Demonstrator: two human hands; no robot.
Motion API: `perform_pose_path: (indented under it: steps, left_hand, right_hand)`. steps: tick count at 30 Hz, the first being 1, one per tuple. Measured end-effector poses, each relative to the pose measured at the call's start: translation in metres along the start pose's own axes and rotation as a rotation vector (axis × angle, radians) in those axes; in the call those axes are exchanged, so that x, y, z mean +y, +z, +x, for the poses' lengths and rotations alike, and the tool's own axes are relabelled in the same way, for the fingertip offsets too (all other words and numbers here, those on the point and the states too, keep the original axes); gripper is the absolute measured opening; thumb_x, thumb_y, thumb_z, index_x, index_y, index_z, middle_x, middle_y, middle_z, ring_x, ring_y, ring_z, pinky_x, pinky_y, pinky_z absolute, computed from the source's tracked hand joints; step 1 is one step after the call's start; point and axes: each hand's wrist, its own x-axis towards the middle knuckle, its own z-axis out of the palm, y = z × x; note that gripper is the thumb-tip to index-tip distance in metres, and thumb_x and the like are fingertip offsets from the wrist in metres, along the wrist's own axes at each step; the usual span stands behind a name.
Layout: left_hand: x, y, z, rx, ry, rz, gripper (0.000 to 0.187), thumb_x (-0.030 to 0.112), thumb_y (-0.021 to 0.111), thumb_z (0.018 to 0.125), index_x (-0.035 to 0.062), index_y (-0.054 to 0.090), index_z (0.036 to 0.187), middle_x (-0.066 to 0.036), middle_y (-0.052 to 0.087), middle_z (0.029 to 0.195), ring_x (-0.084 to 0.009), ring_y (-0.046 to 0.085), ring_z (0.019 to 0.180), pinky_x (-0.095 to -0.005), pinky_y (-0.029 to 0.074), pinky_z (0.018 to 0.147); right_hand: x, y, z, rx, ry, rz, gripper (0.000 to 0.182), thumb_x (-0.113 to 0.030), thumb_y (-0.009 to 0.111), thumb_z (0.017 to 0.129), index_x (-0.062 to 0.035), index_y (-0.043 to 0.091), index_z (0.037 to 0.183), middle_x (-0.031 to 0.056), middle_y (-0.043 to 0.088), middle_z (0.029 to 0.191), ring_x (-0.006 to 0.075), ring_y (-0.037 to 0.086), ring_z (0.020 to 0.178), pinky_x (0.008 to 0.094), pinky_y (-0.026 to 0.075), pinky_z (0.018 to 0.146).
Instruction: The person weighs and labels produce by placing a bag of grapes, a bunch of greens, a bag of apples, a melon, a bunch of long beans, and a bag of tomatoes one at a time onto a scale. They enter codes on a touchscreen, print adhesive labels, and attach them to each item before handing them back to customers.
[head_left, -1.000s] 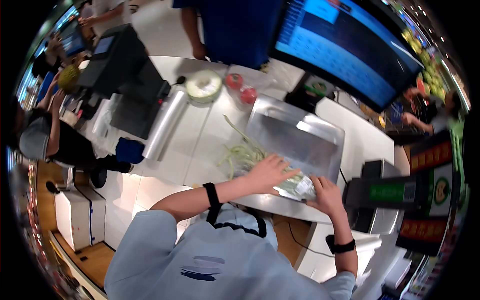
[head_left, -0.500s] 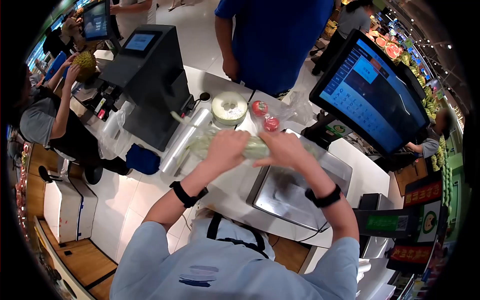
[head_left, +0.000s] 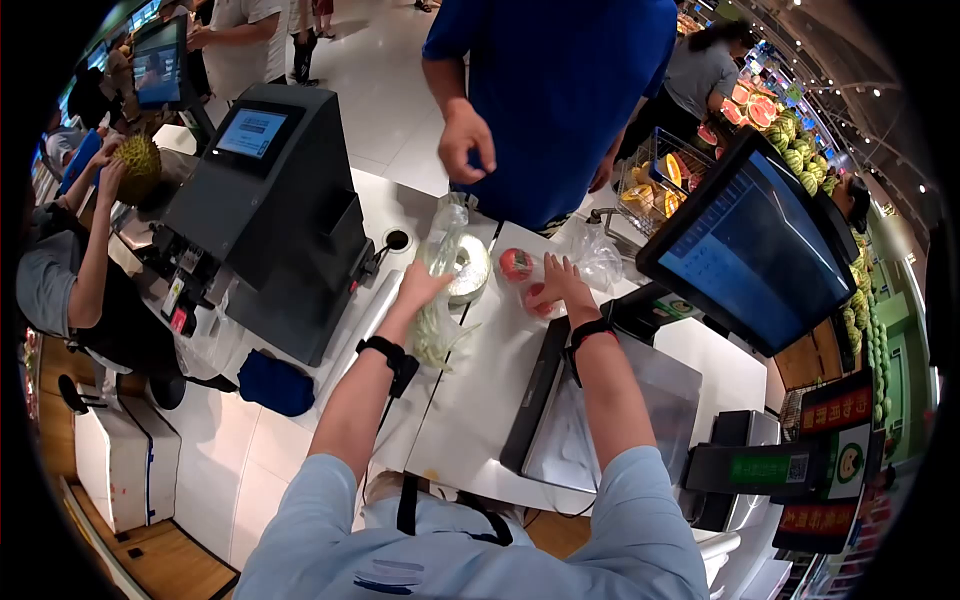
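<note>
My left hand (head_left: 424, 287) is closed on a clear plastic bag of leafy green vegetables (head_left: 433, 338), which lies lengthwise on the counter. Partly behind that bag sits a round cut piece of pale green melon (head_left: 470, 265) with a hollow centre. My right hand (head_left: 562, 284) has its fingers spread over two round red fruits in a clear bag; one red fruit (head_left: 515, 264) shows to its left, the other (head_left: 540, 300) under the fingers. Whether the right fingers touch the bag is hard to tell.
A metal weighing scale (head_left: 620, 420) lies under my right forearm, with a tilted touchscreen (head_left: 755, 240) beyond it. A dark label machine (head_left: 270, 220) stands left, beside a plastic film roll (head_left: 350, 345). Across the counter stands a person in a blue shirt (head_left: 560, 90), one hand (head_left: 466, 142) above the counter.
Both hands have moved apart. The bagged greens went from above the scale's left edge to the counter by the melon. My right hand went to the red fruits. The person opposite raised a hand.
</note>
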Motion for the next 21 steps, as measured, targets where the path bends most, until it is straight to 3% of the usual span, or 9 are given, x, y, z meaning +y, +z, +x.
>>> perform_pose_path:
  steps: [3, 5, 6, 9, 13, 14, 15, 18, 21]
  left_hand:
    - [-0.018, 0.011, -0.001, -0.006, 0.015, -0.014, 0.076, 0.034, 0.071, 0.067, -0.0116, 0.037, 0.117, -0.027, 0.039, 0.122, -0.0380, 0.045, 0.109, -0.0387, 0.039, 0.090]
    - [-0.021, 0.023, -0.016, 0.276, 0.243, 0.009, 0.072, 0.028, 0.069, 0.070, -0.0115, 0.036, 0.119, -0.026, 0.033, 0.126, -0.0374, 0.037, 0.118, -0.0365, 0.034, 0.096]
    - [-0.013, 0.019, -0.030, 0.250, 0.243, 0.030, 0.067, 0.020, 0.065, 0.073, -0.0078, 0.032, 0.124, -0.023, 0.024, 0.132, -0.0371, 0.028, 0.123, -0.0380, 0.028, 0.100]
    - [0.002, 0.014, -0.061, 0.373, 0.468, 0.041, 0.056, 0.013, 0.061, 0.075, -0.0018, 0.036, 0.124, -0.021, 0.026, 0.132, -0.0363, 0.029, 0.124, -0.0393, 0.028, 0.100]
    - [0.021, 0.008, -0.083, 0.228, 0.544, -0.172, 0.050, 0.009, 0.059, 0.075, 0.0027, 0.040, 0.121, -0.018, 0.032, 0.128, -0.0374, 0.034, 0.119, -0.0410, 0.029, 0.100]
    - [0.022, 0.009, -0.082, 0.198, 0.552, -0.171, 0.052, 0.012, 0.060, 0.076, 0.0035, 0.038, 0.122, -0.017, 0.034, 0.127, -0.0345, 0.037, 0.118, -0.0406, 0.032, 0.098]
    - [0.025, 0.012, -0.081, 0.198, 0.549, -0.175, 0.052, 0.012, 0.060, 0.076, 0.0035, 0.038, 0.122, -0.017, 0.034, 0.127, -0.0345, 0.037, 0.118, -0.0406, 0.032, 0.098]
    - [0.046, 0.023, -0.081, -0.039, 0.428, -0.611, 0.069, 0.024, 0.063, 0.080, 0.0078, 0.023, 0.134, -0.016, 0.029, 0.134, -0.0277, 0.039, 0.119, -0.0389, 0.039, 0.094]
    - [0.075, 0.021, -0.085, -0.365, 0.397, -0.914, 0.076, 0.027, 0.062, 0.081, 0.0103, 0.014, 0.138, -0.016, 0.026, 0.137, -0.0265, 0.041, 0.119, -0.0377, 0.038, 0.094]
  right_hand:
    - [0.013, 0.005, 0.014, -0.073, 0.029, -0.010, 0.115, -0.049, 0.078, 0.041, 0.0041, 0.029, 0.130, 0.0199, 0.044, 0.127, 0.0363, 0.034, 0.123, 0.0501, 0.020, 0.104]
    - [0.018, -0.004, 0.023, -0.342, 0.080, 0.093, 0.094, -0.047, 0.078, 0.042, 0.0008, 0.048, 0.117, 0.0193, 0.055, 0.113, 0.0333, 0.048, 0.112, 0.0482, 0.025, 0.102]
    - [0.011, -0.014, 0.019, -0.327, 0.037, 0.073, 0.056, -0.038, 0.072, 0.056, -0.0021, 0.061, 0.098, 0.0191, 0.062, 0.095, 0.0329, 0.058, 0.096, 0.0431, 0.039, 0.091]
    - [-0.004, -0.026, 0.013, -0.109, -0.092, 0.153, 0.034, -0.027, 0.061, 0.071, 0.0005, 0.062, 0.092, 0.0226, 0.061, 0.094, 0.0371, 0.058, 0.088, 0.0415, 0.046, 0.077]
    - [-0.006, -0.049, -0.003, -0.071, -0.437, 0.040, 0.025, -0.012, 0.051, 0.075, -0.0002, 0.061, 0.094, 0.0213, 0.060, 0.093, 0.0383, 0.057, 0.084, 0.0408, 0.046, 0.075]
    - [-0.006, -0.056, -0.017, 0.017, -0.418, 0.350, 0.023, -0.009, 0.049, 0.078, 0.0006, 0.060, 0.097, 0.0196, 0.061, 0.090, 0.0330, 0.058, 0.079, 0.0379, 0.045, 0.073]
    - [-0.008, -0.066, -0.031, 0.014, -0.418, 0.347, 0.023, -0.009, 0.049, 0.078, 0.0006, 0.060, 0.097, 0.0196, 0.061, 0.090, 0.0330, 0.058, 0.079, 0.0379, 0.045, 0.073]
    - [-0.015, -0.103, -0.085, -0.004, -0.359, 0.686, 0.024, -0.012, 0.049, 0.084, -0.0001, 0.057, 0.103, 0.0081, 0.060, 0.082, 0.0143, 0.052, 0.076, 0.0299, 0.043, 0.071]
    - [-0.004, -0.119, -0.128, 0.039, -0.320, 0.837, 0.025, -0.016, 0.046, 0.088, 0.0001, 0.057, 0.104, 0.0033, 0.059, 0.087, 0.0113, 0.051, 0.079, 0.0263, 0.042, 0.074]
